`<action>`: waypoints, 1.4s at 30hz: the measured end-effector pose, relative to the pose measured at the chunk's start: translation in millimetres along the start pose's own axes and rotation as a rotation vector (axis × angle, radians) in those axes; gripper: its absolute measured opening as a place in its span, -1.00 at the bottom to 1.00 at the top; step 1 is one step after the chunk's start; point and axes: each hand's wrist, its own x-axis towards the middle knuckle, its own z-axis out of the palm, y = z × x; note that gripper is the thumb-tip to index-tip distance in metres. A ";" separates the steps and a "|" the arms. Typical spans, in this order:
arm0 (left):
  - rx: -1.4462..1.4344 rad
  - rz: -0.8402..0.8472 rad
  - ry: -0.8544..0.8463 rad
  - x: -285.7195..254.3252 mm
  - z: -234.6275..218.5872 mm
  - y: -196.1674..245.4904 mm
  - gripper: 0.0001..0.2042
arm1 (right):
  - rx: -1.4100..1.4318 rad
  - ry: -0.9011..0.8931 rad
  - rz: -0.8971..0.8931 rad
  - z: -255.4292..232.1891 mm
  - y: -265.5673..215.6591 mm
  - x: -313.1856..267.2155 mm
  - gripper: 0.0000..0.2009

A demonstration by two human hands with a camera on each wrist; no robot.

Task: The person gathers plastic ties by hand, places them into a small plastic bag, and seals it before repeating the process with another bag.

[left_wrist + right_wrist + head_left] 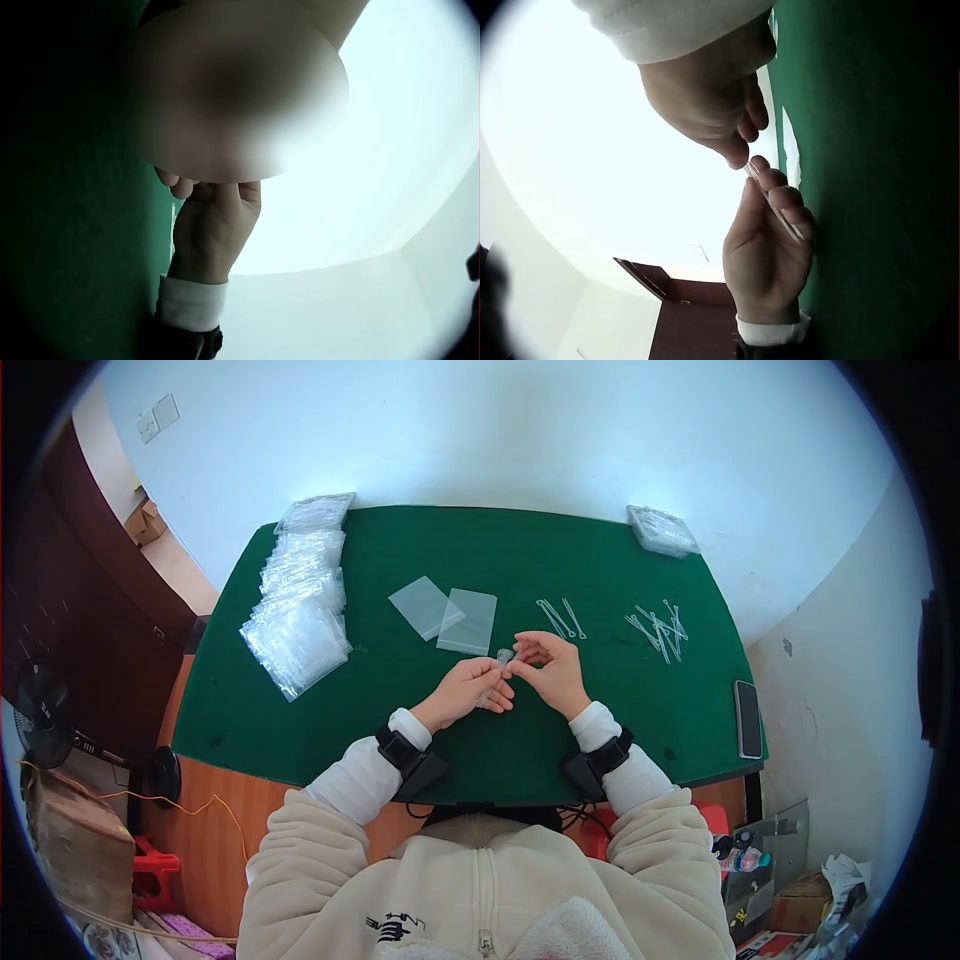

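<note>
A thin clear plastic item (504, 656) is between the two hands, over the green table. My left hand (465, 692) holds it, and in the right wrist view the item (776, 210) lies along the left hand's fingers (786, 196) under the thumb. With thumb and fingertips, my right hand (553, 670) pinches its upper end. Two flat clear bags (425, 607) (468, 622) overlap just beyond the hands. A few clear sticks with looped ends (560, 618) lie beyond the right hand. A blurred oval covers most of the left wrist view; my right hand (214, 225) shows below it.
Many clear bags (300, 610) lie in a long overlapping row at the table's left. Several more sticks (660, 630) lie at the right, with a clear packet (662, 532) at the back right corner. A phone (747, 720) rests near the right edge of the green table (600, 760).
</note>
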 end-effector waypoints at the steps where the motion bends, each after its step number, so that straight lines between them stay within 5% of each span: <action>1: -0.023 0.001 -0.007 0.3 -0.1 -0.4 -0.79 | -0.038 0.012 -0.057 1.0 0.2 0.3 -0.63; 3: -0.042 0.006 -0.015 0.5 0.3 -1.2 -0.79 | -0.114 0.036 -0.173 1.9 0.6 0.5 -0.60; 16: -0.080 0.047 -0.043 -0.9 0.1 -1.5 -0.82 | -0.351 -0.090 -0.182 -3.9 2.4 0.3 -0.72; 20: -0.136 0.147 0.056 4.9 -6.3 -5.6 -0.84 | -0.346 0.163 -0.194 -16.9 9.9 10.8 -0.81; 22: -0.173 0.191 0.104 6.1 -9.3 -7.1 -0.84 | -0.830 0.285 -0.218 -43.9 27.6 19.0 -0.90; 26: -0.176 0.242 0.241 6.7 -10.9 -5.1 -0.84 | -1.061 0.264 -0.039 -56.1 36.6 21.0 -0.93; 42: -0.081 0.299 0.310 6.1 -8.4 -4.2 -0.82 | -1.068 0.342 0.001 -52.8 44.2 23.4 -0.95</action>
